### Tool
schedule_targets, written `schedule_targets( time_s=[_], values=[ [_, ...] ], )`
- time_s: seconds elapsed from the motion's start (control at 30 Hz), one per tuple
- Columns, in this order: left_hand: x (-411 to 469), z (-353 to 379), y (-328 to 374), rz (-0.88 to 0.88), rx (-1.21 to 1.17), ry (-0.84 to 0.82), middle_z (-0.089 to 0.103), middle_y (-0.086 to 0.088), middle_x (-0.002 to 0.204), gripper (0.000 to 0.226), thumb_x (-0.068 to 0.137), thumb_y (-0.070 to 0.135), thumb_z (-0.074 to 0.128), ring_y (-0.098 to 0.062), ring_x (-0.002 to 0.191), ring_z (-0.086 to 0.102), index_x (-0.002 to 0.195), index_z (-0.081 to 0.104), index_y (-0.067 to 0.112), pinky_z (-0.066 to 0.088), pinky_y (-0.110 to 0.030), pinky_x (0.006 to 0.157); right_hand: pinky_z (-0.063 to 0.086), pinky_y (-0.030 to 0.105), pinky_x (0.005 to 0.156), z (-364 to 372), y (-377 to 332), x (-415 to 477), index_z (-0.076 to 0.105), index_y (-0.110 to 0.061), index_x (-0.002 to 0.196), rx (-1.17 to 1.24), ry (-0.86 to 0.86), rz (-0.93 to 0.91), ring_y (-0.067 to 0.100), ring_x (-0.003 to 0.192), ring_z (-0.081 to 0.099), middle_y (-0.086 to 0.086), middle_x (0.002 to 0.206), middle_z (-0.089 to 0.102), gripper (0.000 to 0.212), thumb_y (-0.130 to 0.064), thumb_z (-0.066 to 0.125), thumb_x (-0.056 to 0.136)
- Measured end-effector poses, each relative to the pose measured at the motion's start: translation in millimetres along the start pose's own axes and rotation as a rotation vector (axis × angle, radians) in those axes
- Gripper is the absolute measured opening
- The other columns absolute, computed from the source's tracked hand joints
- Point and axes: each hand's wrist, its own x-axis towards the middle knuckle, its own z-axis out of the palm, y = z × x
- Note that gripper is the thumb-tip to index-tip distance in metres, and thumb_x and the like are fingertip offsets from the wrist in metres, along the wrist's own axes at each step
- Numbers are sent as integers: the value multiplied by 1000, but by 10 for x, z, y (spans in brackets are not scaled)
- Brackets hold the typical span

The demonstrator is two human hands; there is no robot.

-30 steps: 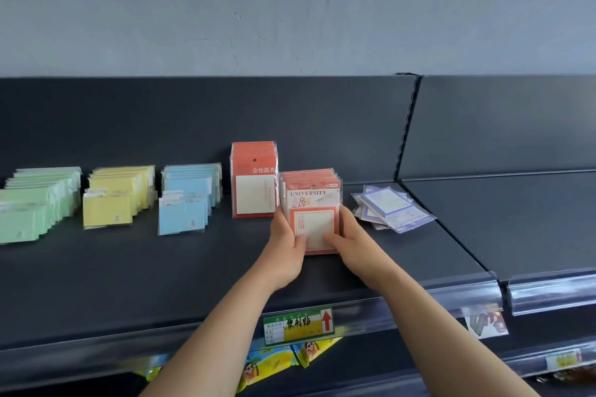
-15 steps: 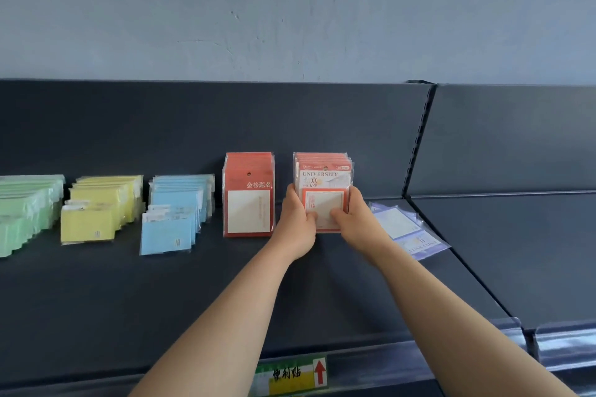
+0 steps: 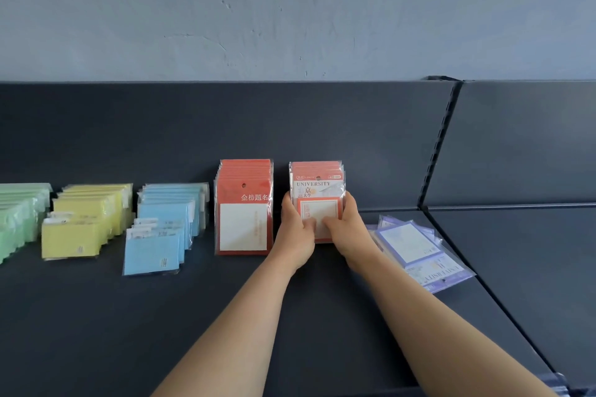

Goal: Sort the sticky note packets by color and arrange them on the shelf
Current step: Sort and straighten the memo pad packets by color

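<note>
Our left hand [image 3: 295, 229] and right hand [image 3: 350, 229] cover the lower "UNIVERSITY" orange stack [image 3: 317, 185], fingers pinching its sides.

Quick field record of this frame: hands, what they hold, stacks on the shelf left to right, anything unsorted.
left hand: grips left edge of orange UNIVERSITY packet stack
right hand: grips right edge of same stack
held stack: upright, near shelf back
stacks left to right: green packets, yellow packets, blue packets, red packets, orange UNIVERSITY stack
unsorted: purple packets lying flat, loosely fanned, right of the hands
</note>
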Motion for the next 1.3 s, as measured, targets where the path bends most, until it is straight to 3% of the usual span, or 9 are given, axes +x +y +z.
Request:
schedule_targets(
  time_s=[0.1, 0.23, 0.43, 0.67, 0.8, 1.1, 1.3],
  values=[
    [13, 4, -13, 4, 0, -11, 42, 8, 145, 65, 99, 10, 44, -4, 113, 41, 151, 9, 28, 34, -21, 96, 52, 18, 74, -8, 12, 2, 38, -32, 120, -12, -10, -20, 2, 102, 59, -12, 114, 60, 51, 7, 45, 87],
    [16, 5, -41, 7, 20, -3, 37, 8, 149, 69, 99, 18, 49, -11, 130, 41, 152, 7, 28, 34, -24, 101, 50, 18, 78, -49, 33, -4, 42, -30, 119, -58, 34, -53, 4, 107, 59, -13, 114, 60, 45, -2, 57, 87],
    [-22, -2, -36, -6, 49, 6, 30, 6, 155, 73, 99, 22, 49, -15, 138, 35, 153, 0, 27, 33, -35, 111, 49, 37, 99, -106, 64, -26, 41, -25, 129, -123, 51, -49, 11, 117, 55, -8, 126, 57, 48, -10, 61, 89],
    [-74, -24, -6, -22, 72, 20, 23, 5, 158, 76, 100, 28, 48, -17, 143, 28, 154, -7, 25, 30, -35, 112, 50, 38, 99, -99, 91, -33, 43, -25, 131, -118, 63, -48, 9, 114, 57, -9, 125, 59, 45, -17, 61, 91],
    [-112, -30, 25, -24, 83, 29, 19, 5, 159, 76, 101, 31, 45, -18, 144, 26, 154, -10, 24, 30, -36, 112, 51, 45, 97, -92, 141, 0, 36, -23, 139, -66, 89, -17, 15, 119, 57, -7, 131, 57, 59, -32, 63, 88],
    [-126, -20, 31, -32, 81, 24, 17, 5, 160, 76, 102, 29, 45, -18, 144, 25, 153, -11, 24, 30, -36, 112, 53, 29, 89, -86, 91, -39, 47, -27, 129, -36, 47, -61, 7, 108, 60, -11, 120, 62, 33, -21, 52, 97],
    [-146, -12, 41, -32, 87, 0, 20, 4, 159, 75, 102, 28, 44, -18, 143, 28, 154, -10, 23, 32, -34, 110, 53, 32, 93, -69, 91, -18, 48, -27, 130, -39, 45, -65, 7, 109, 60, -11, 120, 63, 33, -21, 49, 98]
  ],
)
